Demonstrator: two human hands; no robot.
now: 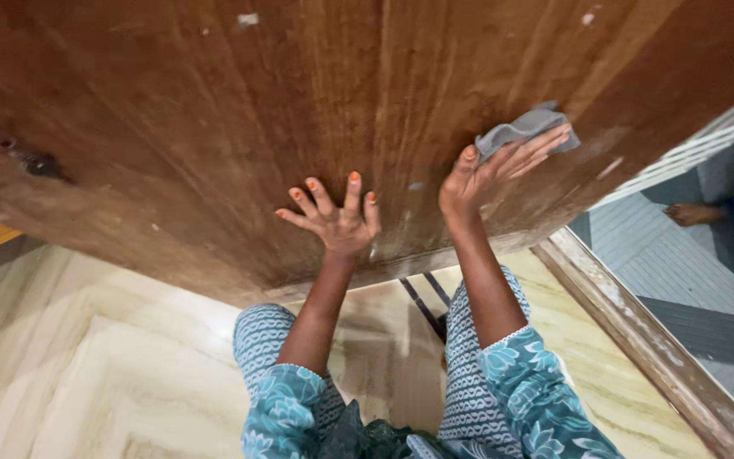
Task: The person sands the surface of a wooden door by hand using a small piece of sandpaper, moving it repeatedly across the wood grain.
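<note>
A brown wooden door fills the upper part of the head view. My left hand lies flat against its lower part with the fingers spread and nothing in it. My right hand presses a small grey cloth against the door, higher up and to the right of the left hand. Both arms wear blue patterned sleeves. Pale smears and specks show on the wood around the cloth.
A metal latch sits on the door at the far left. Below lies a cream marble floor. A worn wooden threshold runs along the right, with grey tiles beyond and another person's foot.
</note>
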